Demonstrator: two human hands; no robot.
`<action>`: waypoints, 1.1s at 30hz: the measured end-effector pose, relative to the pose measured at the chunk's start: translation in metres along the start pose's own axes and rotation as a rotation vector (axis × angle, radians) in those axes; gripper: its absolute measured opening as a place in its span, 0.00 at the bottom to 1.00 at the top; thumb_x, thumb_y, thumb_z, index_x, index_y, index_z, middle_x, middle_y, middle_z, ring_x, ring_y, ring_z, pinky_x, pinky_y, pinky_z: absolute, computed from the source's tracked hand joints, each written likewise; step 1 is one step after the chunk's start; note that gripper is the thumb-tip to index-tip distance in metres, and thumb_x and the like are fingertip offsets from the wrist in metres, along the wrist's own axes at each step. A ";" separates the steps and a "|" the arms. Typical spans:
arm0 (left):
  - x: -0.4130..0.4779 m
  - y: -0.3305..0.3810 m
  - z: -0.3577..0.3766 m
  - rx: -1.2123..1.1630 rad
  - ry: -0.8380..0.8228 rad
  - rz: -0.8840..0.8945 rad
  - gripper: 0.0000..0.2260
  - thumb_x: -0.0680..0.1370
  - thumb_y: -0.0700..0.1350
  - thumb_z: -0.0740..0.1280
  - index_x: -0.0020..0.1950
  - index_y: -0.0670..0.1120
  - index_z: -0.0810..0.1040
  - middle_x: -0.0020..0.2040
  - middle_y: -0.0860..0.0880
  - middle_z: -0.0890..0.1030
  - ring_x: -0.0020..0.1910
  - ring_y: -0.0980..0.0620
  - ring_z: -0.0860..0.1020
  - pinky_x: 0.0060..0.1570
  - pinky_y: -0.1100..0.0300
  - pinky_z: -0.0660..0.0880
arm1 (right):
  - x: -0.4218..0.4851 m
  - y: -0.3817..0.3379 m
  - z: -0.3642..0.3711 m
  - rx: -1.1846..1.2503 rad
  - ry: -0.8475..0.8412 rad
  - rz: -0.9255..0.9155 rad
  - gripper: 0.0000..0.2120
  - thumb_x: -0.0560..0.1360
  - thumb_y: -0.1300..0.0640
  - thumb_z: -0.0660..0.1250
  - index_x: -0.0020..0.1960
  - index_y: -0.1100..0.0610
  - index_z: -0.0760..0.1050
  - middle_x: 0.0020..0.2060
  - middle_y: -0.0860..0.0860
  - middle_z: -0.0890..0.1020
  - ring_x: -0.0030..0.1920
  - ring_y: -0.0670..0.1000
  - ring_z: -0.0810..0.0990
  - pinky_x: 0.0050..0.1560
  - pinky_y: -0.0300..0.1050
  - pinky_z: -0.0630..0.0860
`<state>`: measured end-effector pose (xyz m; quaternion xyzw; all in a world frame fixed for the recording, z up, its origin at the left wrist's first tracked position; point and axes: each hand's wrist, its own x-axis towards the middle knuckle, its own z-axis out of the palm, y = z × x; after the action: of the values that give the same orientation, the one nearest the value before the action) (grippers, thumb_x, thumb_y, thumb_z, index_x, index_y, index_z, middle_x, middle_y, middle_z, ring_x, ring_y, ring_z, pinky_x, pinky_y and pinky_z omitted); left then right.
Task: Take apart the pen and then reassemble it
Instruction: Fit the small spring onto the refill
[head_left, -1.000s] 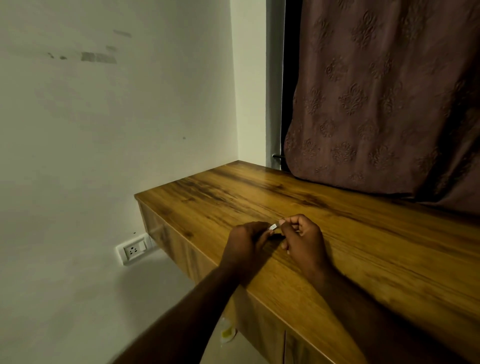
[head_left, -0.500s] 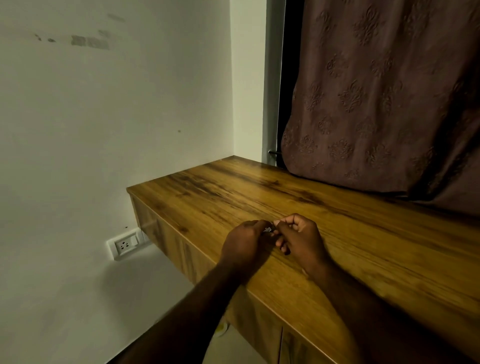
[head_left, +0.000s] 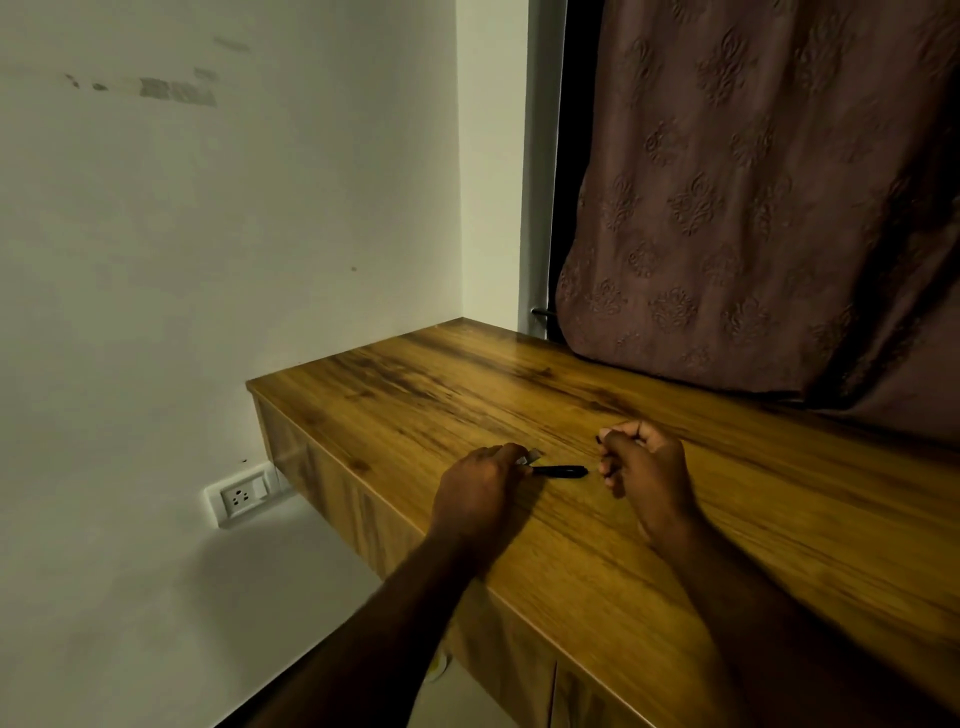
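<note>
The two hands have drawn apart since a moment ago, when they were bunched together over one small pale piece; now there is a clear gap between them. The left hand (head_left: 480, 486) rests on the brown wood-grain desk top (head_left: 701, 571) with its fingers curled round one end of a slim black pen piece (head_left: 560, 471). That piece pokes out to the right, low along the wood, its free end pointing at the other hand without reaching it. A small pale silvery bit (head_left: 531, 458) shows just above it at the left fingertips; I cannot tell whether the two are joined. The right hand (head_left: 647, 465) is curled up, knuckles raised. A dark speck peeks out by its fingertips, but I cannot tell whether it grips a part. Behind hangs a dull mauve embossed curtain (head_left: 753, 208), and a white wall socket (head_left: 241, 496) sits low on the pale wall, left of the desk.
</note>
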<state>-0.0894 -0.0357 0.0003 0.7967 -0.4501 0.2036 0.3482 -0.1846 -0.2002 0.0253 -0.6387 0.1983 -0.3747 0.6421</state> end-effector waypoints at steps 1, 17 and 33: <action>0.000 0.000 0.001 -0.005 -0.002 -0.005 0.12 0.77 0.58 0.61 0.56 0.55 0.76 0.44 0.54 0.81 0.40 0.56 0.76 0.37 0.62 0.70 | 0.002 0.000 -0.004 -0.023 -0.006 0.006 0.06 0.76 0.65 0.66 0.40 0.61 0.76 0.29 0.54 0.77 0.24 0.47 0.72 0.21 0.38 0.66; 0.004 0.000 0.001 0.041 0.006 0.054 0.17 0.76 0.60 0.59 0.56 0.52 0.79 0.45 0.51 0.82 0.42 0.51 0.77 0.37 0.60 0.69 | -0.006 0.016 -0.016 -1.045 -0.204 -0.252 0.05 0.75 0.56 0.68 0.47 0.51 0.83 0.40 0.48 0.84 0.39 0.48 0.80 0.42 0.44 0.78; 0.004 0.007 -0.006 0.028 -0.048 0.139 0.12 0.79 0.48 0.61 0.57 0.48 0.79 0.49 0.47 0.80 0.48 0.49 0.75 0.45 0.55 0.72 | -0.017 -0.007 0.003 0.144 -0.239 0.334 0.06 0.76 0.65 0.66 0.50 0.67 0.78 0.35 0.58 0.82 0.29 0.49 0.78 0.27 0.40 0.74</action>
<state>-0.0934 -0.0360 0.0099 0.7729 -0.5098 0.2142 0.3112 -0.1949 -0.1848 0.0286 -0.5895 0.1967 -0.1979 0.7580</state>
